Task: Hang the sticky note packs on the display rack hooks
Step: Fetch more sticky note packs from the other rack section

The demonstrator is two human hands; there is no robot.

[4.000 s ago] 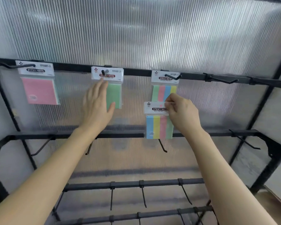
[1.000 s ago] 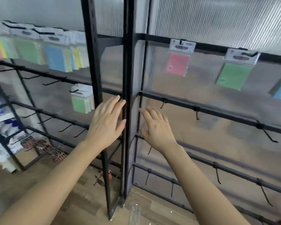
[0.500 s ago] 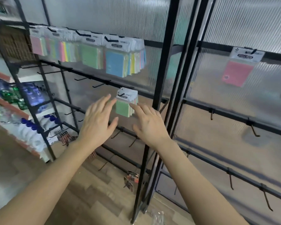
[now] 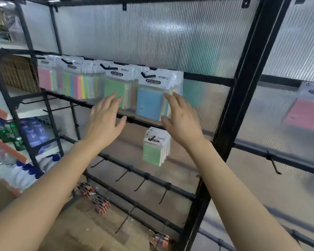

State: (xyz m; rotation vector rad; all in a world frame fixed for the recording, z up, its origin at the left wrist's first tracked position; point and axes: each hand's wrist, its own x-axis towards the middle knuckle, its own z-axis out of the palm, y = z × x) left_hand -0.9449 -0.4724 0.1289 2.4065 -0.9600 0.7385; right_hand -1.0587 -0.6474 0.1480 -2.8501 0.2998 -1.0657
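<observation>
Sticky note packs (image 4: 80, 84), bunched in thick bundles on the hooks of the display rack's upper rail (image 4: 207, 79), from its left end to just short of the right upright (image 4: 241, 84). Blue-fronted bundle (image 4: 148, 104) last on the right, green-fronted bundle (image 4: 114, 91) beside it. Smaller green bundle (image 4: 152, 153) on one hook of the second rail, below the blue one. Right hand (image 4: 183, 124) raised at the blue bundle's right edge, fingers straight and spread, gripping nothing; contact with the packs unclear. Left hand (image 4: 103, 122) in front of the green-fronted bundle, fingers likewise spread, empty. Bare hooks (image 4: 140, 185) on the lower rails. Pink pack (image 4: 304, 113) on the neighbouring rack, past the upright.
</observation>
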